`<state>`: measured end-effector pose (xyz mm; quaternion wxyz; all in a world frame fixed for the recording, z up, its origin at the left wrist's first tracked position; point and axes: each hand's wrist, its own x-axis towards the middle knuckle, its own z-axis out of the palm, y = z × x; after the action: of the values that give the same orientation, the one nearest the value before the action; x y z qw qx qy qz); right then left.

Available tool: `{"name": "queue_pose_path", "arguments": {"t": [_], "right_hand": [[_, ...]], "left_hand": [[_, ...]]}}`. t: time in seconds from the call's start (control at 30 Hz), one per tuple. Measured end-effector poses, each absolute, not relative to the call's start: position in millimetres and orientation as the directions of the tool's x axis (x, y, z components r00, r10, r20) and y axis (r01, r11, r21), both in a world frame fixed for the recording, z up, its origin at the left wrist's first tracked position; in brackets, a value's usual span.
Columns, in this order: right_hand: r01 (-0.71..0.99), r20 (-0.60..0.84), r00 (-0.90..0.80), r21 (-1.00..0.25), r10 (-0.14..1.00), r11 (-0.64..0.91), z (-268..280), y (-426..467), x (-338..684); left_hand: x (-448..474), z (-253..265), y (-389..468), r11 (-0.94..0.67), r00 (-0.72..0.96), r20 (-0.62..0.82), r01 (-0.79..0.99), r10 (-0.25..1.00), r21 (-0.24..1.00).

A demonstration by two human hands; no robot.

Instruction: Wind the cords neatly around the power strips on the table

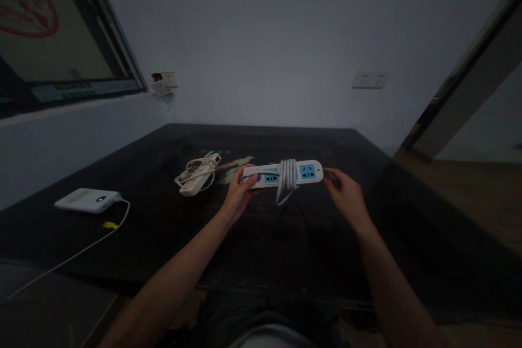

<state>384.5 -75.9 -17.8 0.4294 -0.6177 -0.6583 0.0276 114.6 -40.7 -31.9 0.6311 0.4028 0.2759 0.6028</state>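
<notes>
A white power strip (308,172) with blue socket faces is held up above the dark table, tilted slightly up toward its right end. Its grey cord (289,175) is wound in several turns round the middle, and a small loop hangs below. My left hand (240,191) grips the strip's left end, thumb on the front face and fingers behind. At the opposite end, my right hand (345,196) has its curled fingertips against the strip's tip; part of those fingers is dark and hard to make out.
A second power strip (199,175) lies on the black table (253,244) to the left, its cord bundled round it. Further left lies a white power bank-like device (87,200) with a white cable (85,250). Wall sockets (369,80) and a window (61,27) are beyond.
</notes>
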Motion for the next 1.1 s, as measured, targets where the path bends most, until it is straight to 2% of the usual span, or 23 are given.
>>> {"name": "queue_pose_path", "arguments": {"t": [0.1, 0.33, 0.5, 0.6, 0.67, 0.77, 0.83, 0.9, 0.97, 1.0, 1.1], "right_hand": [[0.857, 0.479, 0.021, -0.461, 0.878, 0.231, -26.2, -76.3, 366.0], [0.902, 0.369, -0.044, -0.385, 0.928, 0.195, -34.5, -78.8, 344.8], [0.939, 0.453, -0.01, -0.302, 0.891, 0.165, -40.6, -70.7, 356.7], [0.938, 0.523, -0.048, -0.27, 0.851, 0.219, -45.6, -68.1, 354.3], [0.881, 0.508, -0.157, -0.314, 0.847, 0.353, -47.3, -71.0, 345.4], [0.64, 0.412, -0.398, -0.515, 0.82, 0.57, -44.5, -83.7, 324.8], [0.425, 0.323, -0.53, -0.7, 0.784, 0.575, -39.1, -94.0, 311.7], [0.263, 0.254, -0.58, -0.841, 0.774, 0.473, -32.7, -100.9, 304.2], [0.183, 0.235, -0.509, -0.91, 0.828, 0.371, -27.3, -102.1, 304.5], [0.171, 0.243, -0.423, -0.924, 0.873, 0.341, -25.2, -100.7, 307.6], [0.188, 0.308, -0.03, -0.933, 0.951, 0.308, -20.9, -91.7, 324.5]], "left_hand": [[114.8, -32.0, -41.2, -0.063, 0.122, 0.153, -0.543, 0.981, 0.837], [113.4, -31.1, -41.8, -0.072, 0.105, 0.155, -0.552, 0.982, 0.831], [114.5, -28.5, -43.3, -0.081, 0.095, 0.165, -0.578, 0.982, 0.812], [115.0, -28.9, -43.3, -0.089, 0.096, 0.177, -0.579, 0.98, 0.81], [115.3, -29.9, -42.7, -0.098, 0.091, 0.184, -0.576, 0.979, 0.812], [115.7, -30.8, -41.8, -0.108, 0.074, 0.182, -0.573, 0.98, 0.813], [116.0, -30.6, -41.3, -0.116, 0.061, 0.181, -0.564, 0.982, 0.818], [116.3, -29.9, -40.9, -0.131, 0.039, 0.181, -0.545, 0.983, 0.828], [116.3, -29.1, -40.2, -0.159, 0.001, 0.186, -0.508, 0.983, 0.846], [116.3, -29.0, -39.7, -0.175, -0.018, 0.191, -0.481, 0.982, 0.859], [115.8, -29.8, -38.0, -0.206, -0.036, 0.207, -0.368, 0.978, 0.907]]}}
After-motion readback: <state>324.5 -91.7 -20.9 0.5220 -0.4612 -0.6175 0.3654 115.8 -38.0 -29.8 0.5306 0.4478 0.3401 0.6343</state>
